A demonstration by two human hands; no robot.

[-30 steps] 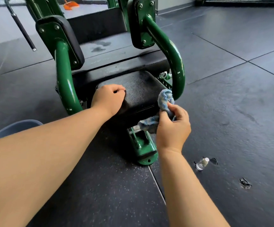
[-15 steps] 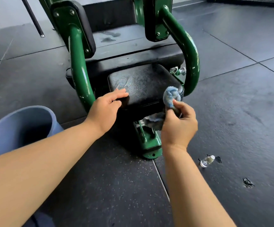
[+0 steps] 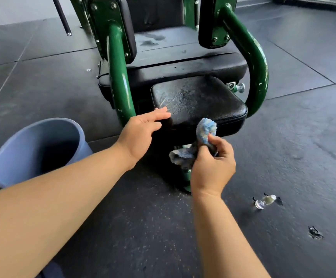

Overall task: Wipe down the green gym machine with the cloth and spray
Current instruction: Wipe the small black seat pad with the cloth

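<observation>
At frame centre the blue cloth was pinched in the right hand at the front of the seat pad of the green gym machine, seemingly for wiping, the left hand held straight-fingered at its left corner, probably bracing.

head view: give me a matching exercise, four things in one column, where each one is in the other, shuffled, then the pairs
1 cloth
2 bucket
3 small bottle
4 left hand

A on the floor at the right of the view
B fingers straight, by the black pad's near left corner
C gripped in the right hand
D on the floor, left of the green machine

Pairs: 1-C, 2-D, 3-A, 4-B
</observation>
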